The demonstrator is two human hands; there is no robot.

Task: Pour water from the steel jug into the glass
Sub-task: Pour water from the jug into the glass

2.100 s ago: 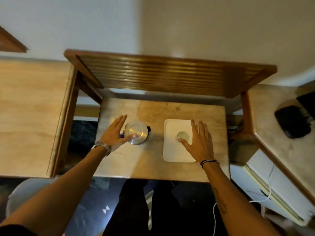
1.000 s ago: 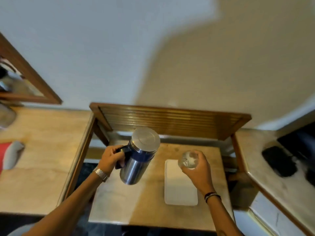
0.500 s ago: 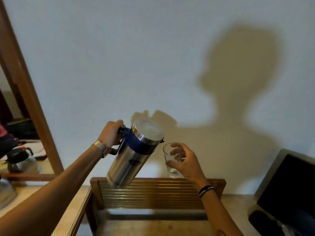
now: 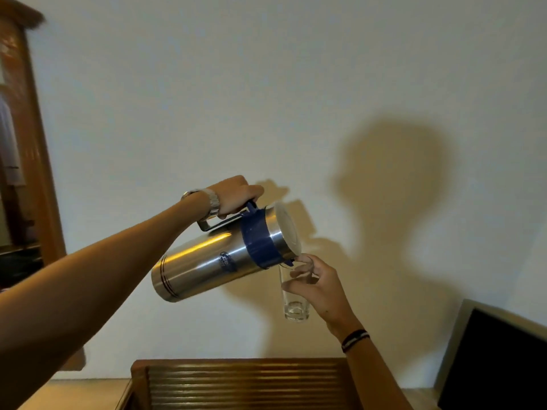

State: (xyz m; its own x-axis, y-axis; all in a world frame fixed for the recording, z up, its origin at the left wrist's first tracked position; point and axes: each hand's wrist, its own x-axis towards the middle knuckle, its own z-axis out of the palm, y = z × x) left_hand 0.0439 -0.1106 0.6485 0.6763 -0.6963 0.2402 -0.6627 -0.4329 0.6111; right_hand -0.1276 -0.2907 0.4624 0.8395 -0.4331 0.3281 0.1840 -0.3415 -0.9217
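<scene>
Tipping much further now, the steel jug [image 4: 219, 258] lies nearly sideways in our left hand [image 4: 233, 196], fist around its handle, spout over the glass [image 4: 294, 291] pinched by our right hand [image 4: 321, 287]; pour's basically starting.

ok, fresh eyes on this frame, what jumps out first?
The steel jug, mid-frame, tipped steeply by its handle in the left hand, spout at the rim of the glass. The right hand holds that glass upright in the air. Behind them, a big shadow falls on the pale wall.
</scene>
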